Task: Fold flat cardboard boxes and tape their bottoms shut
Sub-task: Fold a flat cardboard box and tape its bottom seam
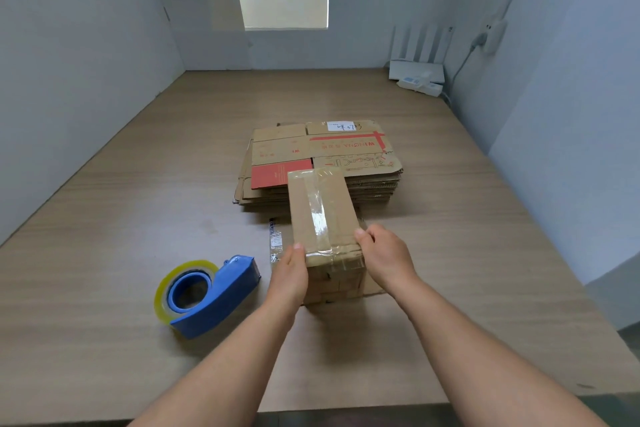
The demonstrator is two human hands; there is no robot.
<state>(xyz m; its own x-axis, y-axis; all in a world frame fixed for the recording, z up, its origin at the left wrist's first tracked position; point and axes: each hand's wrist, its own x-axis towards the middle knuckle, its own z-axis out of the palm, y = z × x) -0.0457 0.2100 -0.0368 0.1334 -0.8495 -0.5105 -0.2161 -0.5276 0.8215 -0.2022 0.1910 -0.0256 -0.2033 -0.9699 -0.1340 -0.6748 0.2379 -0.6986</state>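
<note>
A small brown cardboard box (pixel 323 218) stands on the wooden table (pixel 104 288), its top face sealed with a strip of clear tape that runs down the near side. My left hand (pixel 289 274) grips the box's near left corner, thumb on top. My right hand (pixel 386 255) holds the near right corner in the same way. Behind the box lies a stack of flat cardboard boxes (pixel 322 163) with red print. A blue tape dispenser (pixel 207 295) with a roll of clear yellowish tape rests on the table, left of my left hand.
A white router with antennas (pixel 417 59) and a power strip (pixel 420 85) sit at the far right corner, with a cable up the wall. Large cardboard sheets (pixel 194 0) lean at the back left. A loose piece of tape (pixel 276 239) lies beside the box.
</note>
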